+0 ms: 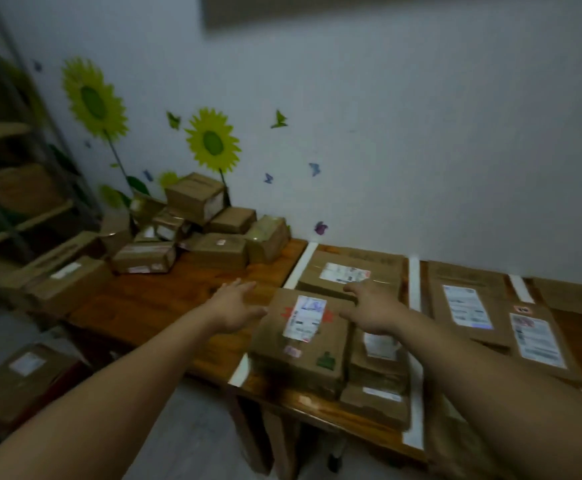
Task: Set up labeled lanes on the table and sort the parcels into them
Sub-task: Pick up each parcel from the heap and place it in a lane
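Note:
A brown parcel with a white label and red marks lies at the front of a lane on the wooden table. My left hand hovers by its left edge, fingers straight and spread. My right hand hovers by its right edge, fingers relaxed; neither hand grips it. White tape strips mark the lane borders. Behind it lies a flat parcel; smaller parcels are stacked to its right. A heap of unsorted parcels sits at the table's far left corner.
Large flat parcels fill the lane to the right, with another tape strip beyond. More boxes and one low box stand left of the table. A shelf rack is at the far left. The wall runs behind the table.

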`<state>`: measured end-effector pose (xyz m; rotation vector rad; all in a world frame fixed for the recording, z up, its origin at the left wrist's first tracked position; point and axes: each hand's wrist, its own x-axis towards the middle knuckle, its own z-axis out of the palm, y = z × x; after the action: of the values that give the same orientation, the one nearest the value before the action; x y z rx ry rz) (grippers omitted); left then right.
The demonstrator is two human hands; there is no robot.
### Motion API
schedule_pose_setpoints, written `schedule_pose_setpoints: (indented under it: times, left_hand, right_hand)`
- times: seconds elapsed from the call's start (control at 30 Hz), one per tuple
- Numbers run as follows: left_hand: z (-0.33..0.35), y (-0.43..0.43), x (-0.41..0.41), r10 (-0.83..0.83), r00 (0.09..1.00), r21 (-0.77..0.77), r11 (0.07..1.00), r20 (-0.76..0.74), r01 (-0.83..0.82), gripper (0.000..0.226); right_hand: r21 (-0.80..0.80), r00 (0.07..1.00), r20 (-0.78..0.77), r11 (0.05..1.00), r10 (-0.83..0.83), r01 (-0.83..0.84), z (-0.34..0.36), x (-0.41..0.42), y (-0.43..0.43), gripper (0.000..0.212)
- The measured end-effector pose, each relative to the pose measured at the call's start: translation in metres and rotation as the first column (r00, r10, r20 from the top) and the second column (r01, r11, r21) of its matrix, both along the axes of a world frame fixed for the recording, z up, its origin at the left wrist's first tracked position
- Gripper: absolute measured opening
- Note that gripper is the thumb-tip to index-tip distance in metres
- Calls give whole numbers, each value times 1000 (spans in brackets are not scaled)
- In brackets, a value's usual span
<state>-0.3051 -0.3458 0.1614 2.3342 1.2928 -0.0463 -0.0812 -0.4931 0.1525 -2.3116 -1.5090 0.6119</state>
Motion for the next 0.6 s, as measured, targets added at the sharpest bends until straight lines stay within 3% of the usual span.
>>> schedule_pose_setpoints:
  times: [0.27,0.5,0.6]
  left_hand:
    - [15,129,-95,198,968,-102,978,153,-184,75]
    - [2,238,-90,192,977,-96,978,89,-184,74]
    - [0,291,-72,205,972,-181,966,111,-183,69]
  right_hand:
    - [-8,982,142,992,125,-125,9,-66,149,60]
    - [-16,990,78,994,114,-113,-17,-62,281,64]
    - [3,998,-2,998,66,-66,-31,-46,343,62]
